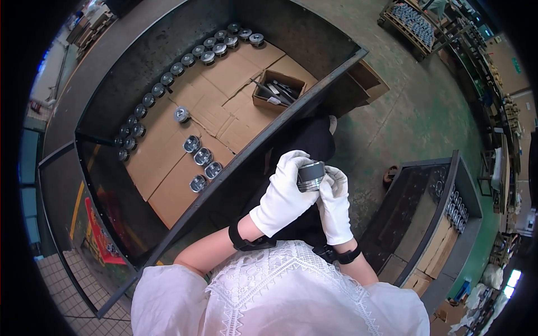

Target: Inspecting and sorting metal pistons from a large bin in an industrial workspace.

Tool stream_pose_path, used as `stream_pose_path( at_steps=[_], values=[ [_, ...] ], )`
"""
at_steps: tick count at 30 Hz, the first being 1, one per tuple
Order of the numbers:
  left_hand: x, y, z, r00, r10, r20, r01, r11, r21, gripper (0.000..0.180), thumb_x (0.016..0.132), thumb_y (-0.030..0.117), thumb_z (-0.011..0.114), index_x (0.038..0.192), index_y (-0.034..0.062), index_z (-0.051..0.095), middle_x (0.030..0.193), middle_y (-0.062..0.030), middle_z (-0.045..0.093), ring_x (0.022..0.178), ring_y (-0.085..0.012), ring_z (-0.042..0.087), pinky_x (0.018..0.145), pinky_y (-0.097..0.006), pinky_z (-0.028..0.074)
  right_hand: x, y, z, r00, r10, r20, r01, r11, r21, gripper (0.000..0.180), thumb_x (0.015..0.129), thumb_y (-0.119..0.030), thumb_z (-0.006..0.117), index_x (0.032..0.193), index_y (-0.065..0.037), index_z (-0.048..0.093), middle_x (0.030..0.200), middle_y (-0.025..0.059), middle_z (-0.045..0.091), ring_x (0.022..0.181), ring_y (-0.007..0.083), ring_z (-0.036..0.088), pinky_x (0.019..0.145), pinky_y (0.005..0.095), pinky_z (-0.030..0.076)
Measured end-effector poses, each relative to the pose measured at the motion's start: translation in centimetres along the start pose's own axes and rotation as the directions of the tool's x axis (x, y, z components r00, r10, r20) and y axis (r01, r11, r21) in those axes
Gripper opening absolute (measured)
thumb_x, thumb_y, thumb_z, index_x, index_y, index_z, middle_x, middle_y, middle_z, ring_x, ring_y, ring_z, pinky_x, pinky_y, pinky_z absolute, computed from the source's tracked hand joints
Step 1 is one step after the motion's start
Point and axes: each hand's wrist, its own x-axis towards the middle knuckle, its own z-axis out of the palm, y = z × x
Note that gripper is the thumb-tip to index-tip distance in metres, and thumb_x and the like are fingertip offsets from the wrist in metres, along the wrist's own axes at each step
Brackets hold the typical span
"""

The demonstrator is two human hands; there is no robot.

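Note:
Both hands wear white gloves and meet in front of my body around one metal engine piston (311,175). Its side shows a dark grey coated patch, with shiny ring grooves at the lower end. My left hand (287,193) wraps round the piston from the left. From the right, my right hand (335,201) grips it with bent fingers; its fingertips are partly hidden behind the piston. In the metal bin to the left, several pistons (203,155) rest on cardboard near the front side, and a lone piston (181,114) sits farther back.
Cardboard (235,73) lines the black metal bin (314,92), with rows of pistons (177,69) along its far side. A small carton (263,102) of dark tools stands inside. At right, another bin (412,269) holds pistons (457,211). A loaded cart (412,25) stands farther off.

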Motion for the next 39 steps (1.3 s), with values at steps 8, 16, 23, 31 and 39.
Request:
stream_pose_path(
  at_steps=[8, 16, 23, 31, 39],
  values=[
    [-0.1, 0.0, 0.0, 0.997, -0.079, 0.008, 0.079, 0.995, -0.056, 0.052, 0.065, -0.001, 0.079, 0.111, 0.0006, 0.054, 0.119, -0.0166, 0.057, 0.104, -0.0306, 0.063, 0.088, -0.037, 0.054, 1.0, 2.3, -1.5, 0.992, -0.018, 0.128, 0.032, 0.993, -0.110, 0.046, 0.097, -0.017, 0.064, 0.137, -0.005, 0.045, 0.132, 0.0108, 0.052, 0.118, 0.0217, 0.056, 0.103, 0.0338, 0.045],
    [0.1, -0.3, -0.6, 1.000, -0.026, 0.008, 0.026, 0.995, -0.093, 0.054, 0.064, 0.000, 0.080, 0.111, 0.0031, 0.053, 0.121, -0.0142, 0.055, 0.109, -0.0283, 0.060, 0.092, -0.036, 0.051, 0.9, -2.2, 0.4, 0.830, 0.287, 0.478, -0.518, 0.716, 0.468, 0.058, 0.102, -0.058, 0.038, 0.133, -0.011, 0.052, 0.129, 0.0113, 0.060, 0.117, 0.0279, 0.058, 0.099, 0.0465, 0.046],
    [0.5, 0.5, -0.8, 1.000, 0.018, 0.006, -0.017, 0.998, -0.061, 0.053, 0.063, 0.001, 0.080, 0.109, 0.0033, 0.053, 0.121, -0.0156, 0.056, 0.109, -0.0299, 0.060, 0.092, -0.037, 0.051, 0.9, -2.8, 0.5, 0.808, 0.328, 0.489, -0.575, 0.620, 0.534, 0.050, 0.102, -0.054, 0.044, 0.128, -0.013, 0.056, 0.126, 0.0088, 0.062, 0.114, 0.0260, 0.059, 0.097, 0.0440, 0.047],
    [0.7, -0.1, -0.7, 0.999, 0.033, 0.008, -0.033, 0.999, -0.008, 0.050, 0.062, -0.001, 0.078, 0.105, 0.0034, 0.052, 0.118, -0.0169, 0.056, 0.105, -0.0338, 0.062, 0.087, -0.038, 0.052, 0.7, -2.6, 0.6, 0.865, 0.238, 0.442, -0.449, 0.761, 0.468, 0.047, 0.103, -0.050, 0.045, 0.130, -0.013, 0.053, 0.129, 0.0052, 0.060, 0.116, 0.0215, 0.057, 0.098, 0.0401, 0.047],
    [0.5, -1.6, -0.2, 1.000, 0.028, 0.001, -0.028, 0.995, 0.096, 0.048, 0.063, -0.002, 0.076, 0.105, 0.0029, 0.053, 0.119, -0.0171, 0.055, 0.106, -0.0369, 0.061, 0.087, -0.041, 0.052, 0.9, -0.5, 0.8, 0.975, -0.203, 0.087, 0.209, 0.976, -0.065, 0.061, 0.084, 0.000, 0.073, 0.133, -0.006, 0.036, 0.125, 0.0107, 0.050, 0.110, 0.0170, 0.059, 0.092, 0.0329, 0.054]
  ],
)
